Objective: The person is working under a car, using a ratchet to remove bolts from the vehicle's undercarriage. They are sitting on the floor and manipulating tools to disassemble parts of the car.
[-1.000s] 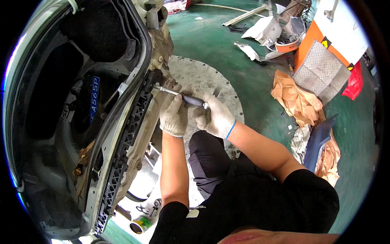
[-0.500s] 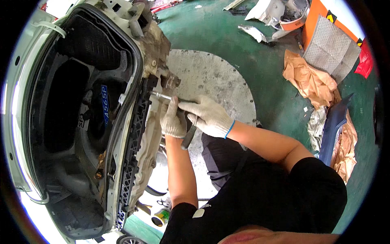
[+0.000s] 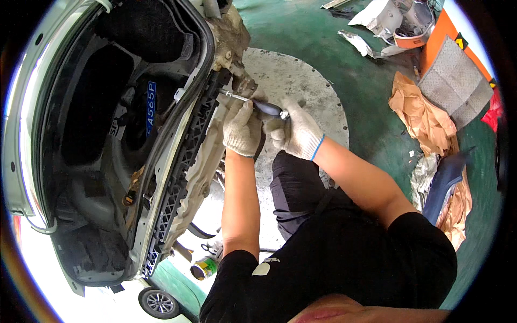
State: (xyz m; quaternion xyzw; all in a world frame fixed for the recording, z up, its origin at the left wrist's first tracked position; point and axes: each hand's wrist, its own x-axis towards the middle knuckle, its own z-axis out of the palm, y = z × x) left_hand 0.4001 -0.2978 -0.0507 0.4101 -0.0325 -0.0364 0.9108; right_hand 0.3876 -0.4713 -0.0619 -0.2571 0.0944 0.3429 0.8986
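Both my hands wear knitted white gloves and are at the rear edge of a car body. My left hand (image 3: 242, 129) is closed around a screwdriver-like driver (image 3: 266, 109), near where its bright shaft meets the dark handle. The tip of that shaft meets the black lattice strip (image 3: 186, 140) along the opening's edge; what it engages is too small to tell. Behind the handle, my right hand (image 3: 301, 131) curls at its metal end, fingers slightly blurred. A dark shape partly shows below, between the hands; I cannot make out what it is.
To the left gapes the open trunk (image 3: 89, 215) with a black rubber seal. A round pale floor plate (image 3: 318, 97) lies beyond my hands. Brown paper (image 3: 417, 107), a dark blue panel (image 3: 447, 177) and broken bumper parts (image 3: 388, 27) lie right. Near the car stands a can (image 3: 203, 268).
The view has shifted, so the car sits higher and farther right. My right hand has drawn back along the driver, exposing its handle. The grip that hung below it no longer shows clearly.
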